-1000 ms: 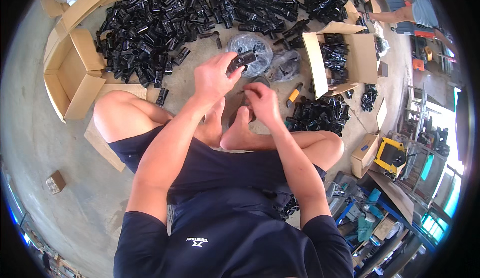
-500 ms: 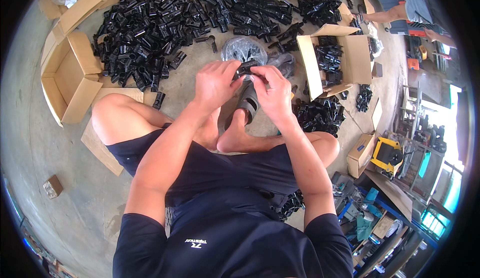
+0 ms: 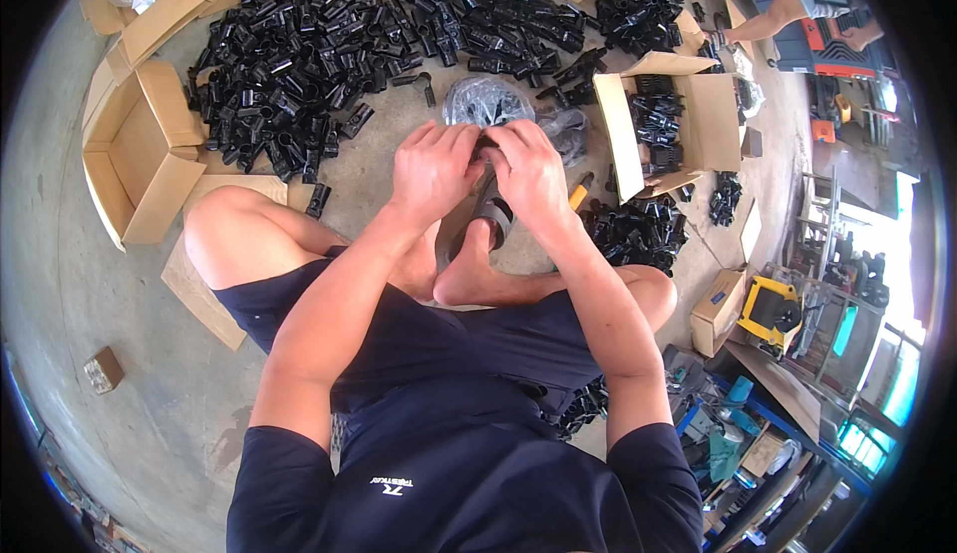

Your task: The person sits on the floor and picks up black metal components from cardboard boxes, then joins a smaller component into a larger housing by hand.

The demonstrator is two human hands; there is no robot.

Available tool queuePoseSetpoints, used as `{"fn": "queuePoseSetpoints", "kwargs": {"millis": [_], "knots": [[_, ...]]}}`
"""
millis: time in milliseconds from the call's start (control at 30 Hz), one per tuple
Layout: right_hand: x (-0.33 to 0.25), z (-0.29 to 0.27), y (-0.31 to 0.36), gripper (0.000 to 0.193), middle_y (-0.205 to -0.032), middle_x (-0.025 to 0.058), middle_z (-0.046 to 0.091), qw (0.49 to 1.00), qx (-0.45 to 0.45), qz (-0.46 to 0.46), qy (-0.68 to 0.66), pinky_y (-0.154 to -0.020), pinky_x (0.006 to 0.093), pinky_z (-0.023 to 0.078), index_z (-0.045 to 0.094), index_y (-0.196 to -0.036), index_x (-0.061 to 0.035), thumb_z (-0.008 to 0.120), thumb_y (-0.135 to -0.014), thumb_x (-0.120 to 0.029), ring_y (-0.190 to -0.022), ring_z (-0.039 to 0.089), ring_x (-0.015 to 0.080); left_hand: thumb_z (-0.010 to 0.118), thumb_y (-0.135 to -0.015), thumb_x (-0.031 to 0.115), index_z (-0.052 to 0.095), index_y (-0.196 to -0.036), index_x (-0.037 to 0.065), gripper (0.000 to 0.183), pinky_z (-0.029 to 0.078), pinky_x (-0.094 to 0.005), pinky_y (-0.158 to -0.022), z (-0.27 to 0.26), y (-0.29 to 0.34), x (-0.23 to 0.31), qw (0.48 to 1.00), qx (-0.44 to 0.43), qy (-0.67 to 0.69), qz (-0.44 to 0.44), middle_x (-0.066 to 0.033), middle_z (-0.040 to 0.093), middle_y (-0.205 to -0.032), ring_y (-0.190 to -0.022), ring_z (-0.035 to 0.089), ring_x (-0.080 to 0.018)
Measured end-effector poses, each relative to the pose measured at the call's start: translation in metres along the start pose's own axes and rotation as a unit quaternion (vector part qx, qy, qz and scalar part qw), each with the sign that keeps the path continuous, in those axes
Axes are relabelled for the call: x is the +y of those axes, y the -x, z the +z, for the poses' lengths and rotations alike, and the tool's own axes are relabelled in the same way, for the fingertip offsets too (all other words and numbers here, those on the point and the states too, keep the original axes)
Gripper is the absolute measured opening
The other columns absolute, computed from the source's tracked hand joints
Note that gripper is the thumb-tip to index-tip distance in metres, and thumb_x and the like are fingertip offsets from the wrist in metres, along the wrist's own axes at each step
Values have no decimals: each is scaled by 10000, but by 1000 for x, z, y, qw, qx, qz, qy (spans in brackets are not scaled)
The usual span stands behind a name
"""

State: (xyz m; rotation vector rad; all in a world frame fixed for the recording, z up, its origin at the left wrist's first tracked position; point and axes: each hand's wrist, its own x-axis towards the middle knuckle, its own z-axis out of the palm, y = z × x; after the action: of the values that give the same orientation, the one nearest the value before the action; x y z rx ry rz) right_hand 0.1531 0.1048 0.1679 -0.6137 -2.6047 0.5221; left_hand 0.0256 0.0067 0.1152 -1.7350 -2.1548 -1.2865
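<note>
Both hands meet above my crossed legs, closed around one small black tubular fitting (image 3: 485,142). My left hand (image 3: 435,166) grips its left side, and my right hand (image 3: 528,172) covers the right side. Only a dark bit shows between the fingers; the rest is hidden. Just beyond the hands lies a clear plastic bag (image 3: 488,101) with dark pieces inside. A grey slipper (image 3: 495,209) is on my foot below the hands.
A large heap of black fittings (image 3: 289,75) covers the floor ahead to the left. At right stands an open carton (image 3: 713,120) of fittings, near a smaller pile (image 3: 638,229) and a yellow-handled tool (image 3: 580,191). An open carton (image 3: 150,154) sits left. Another person's leg (image 3: 768,20) shows far right.
My right hand has shifted left against the left hand, covering more of the black fitting. The yellow-handled tool has come into sight. The other person at far right has moved.
</note>
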Motion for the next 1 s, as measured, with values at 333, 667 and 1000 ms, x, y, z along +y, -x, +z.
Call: {"fn": "queuePoseSetpoints", "kwargs": {"millis": [333, 667, 1000], "knots": [[16, 4, 14, 250, -956, 116, 635, 999, 26, -32, -19, -762, 407, 551, 695, -1038, -31, 723, -792, 5, -902, 642, 321, 804, -703, 166, 682, -1026, 65, 360, 562, -431, -867, -2, 1, 6, 999, -41, -1, -18, -78, 735, -953, -841, 716, -271], [31, 0, 30, 406, -1013, 39, 679, 822, 14, 300, -483, -727, 257, 536, 630, -1297, -23, 726, -908, -90, -862, 628, 116, 782, -865, 148, 671, -1191, -25, 385, 550, -267, -789, -7, -4, 7, 842, -186, 362, -353, -77, 745, -980, -849, 689, -108], [44, 23, 55, 337, -983, 23, 702, 711, 49, 379, -590, -651, 225, 500, 643, -1226, 24, 728, -924, -100, -753, 609, 67, 709, -906, -24, 661, -1155, -21, 254, 552, -251, -791, 19, 9, 13, 778, -145, 497, -356, -70, 719, -993, -877, 676, -109]]}}
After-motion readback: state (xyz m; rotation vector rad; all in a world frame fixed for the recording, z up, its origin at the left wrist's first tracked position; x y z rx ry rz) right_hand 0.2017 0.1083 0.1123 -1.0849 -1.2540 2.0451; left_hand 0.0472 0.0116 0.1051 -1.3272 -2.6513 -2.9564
